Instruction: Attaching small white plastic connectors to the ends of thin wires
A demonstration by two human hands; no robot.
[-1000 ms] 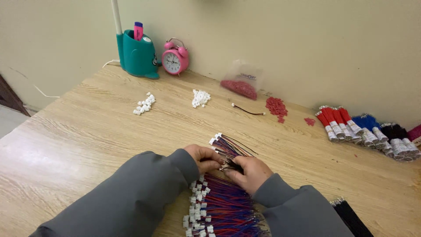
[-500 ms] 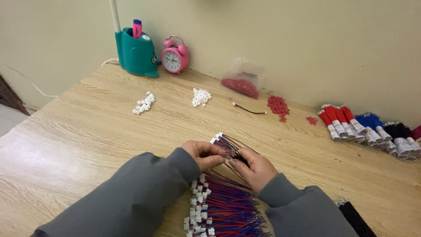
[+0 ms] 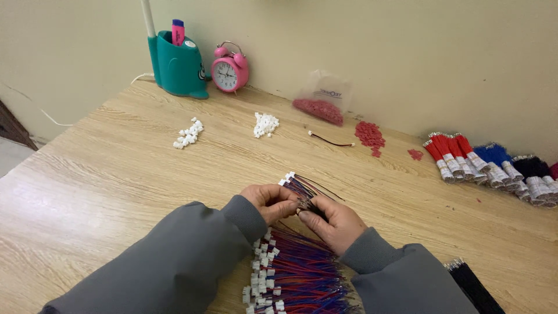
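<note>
1. I see left hand (image 3: 272, 200) and right hand (image 3: 332, 220) close together, both pinching the small wire bundle (image 3: 303, 189).
2. Bundle held just above the wire pile (image 3: 296, 276) on the table (image 3: 116, 174).

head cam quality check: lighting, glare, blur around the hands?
Head view: soft, even light, faint shadows, no glare on the wooden table. Left hand, right hand and small wire bundle reasonably sharp; individual wires too fine to separate.
</note>
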